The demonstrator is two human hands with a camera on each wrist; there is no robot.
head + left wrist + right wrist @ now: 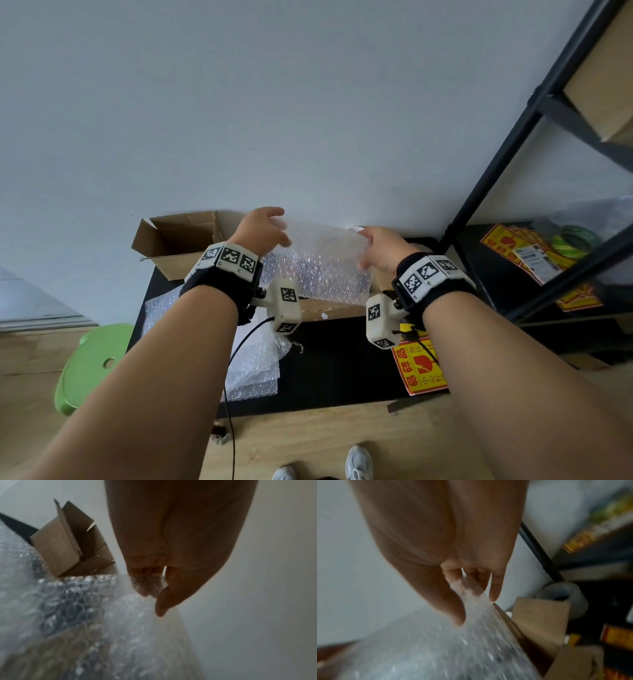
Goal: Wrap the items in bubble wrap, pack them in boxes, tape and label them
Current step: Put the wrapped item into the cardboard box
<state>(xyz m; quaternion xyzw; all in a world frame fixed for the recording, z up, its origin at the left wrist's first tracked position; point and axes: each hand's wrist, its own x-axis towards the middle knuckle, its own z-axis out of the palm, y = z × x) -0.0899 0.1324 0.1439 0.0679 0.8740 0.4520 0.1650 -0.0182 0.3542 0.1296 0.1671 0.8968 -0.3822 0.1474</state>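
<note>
Two hands, left hand (pixel 265 229) and right hand (pixel 380 248), pinching top corners of clear bubble-wrap sheet (pixel 322 267), stretched between them above black tabletop (pixel 342 363), beside open brown cardboard box (pixel 178 240).

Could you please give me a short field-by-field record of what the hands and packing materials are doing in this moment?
Left hand: pinches the bubble wrap sheet's upper left corner
Right hand: pinches its upper right corner
Bubble wrap sheet: held up, spread between both hands above the black table
Open cardboard box: on the table, left of the sheet, flaps up
Spare bubble wrap: lying flat on the table
Fragile labels: on the table, near right
Wrapped item: none visible
</note>
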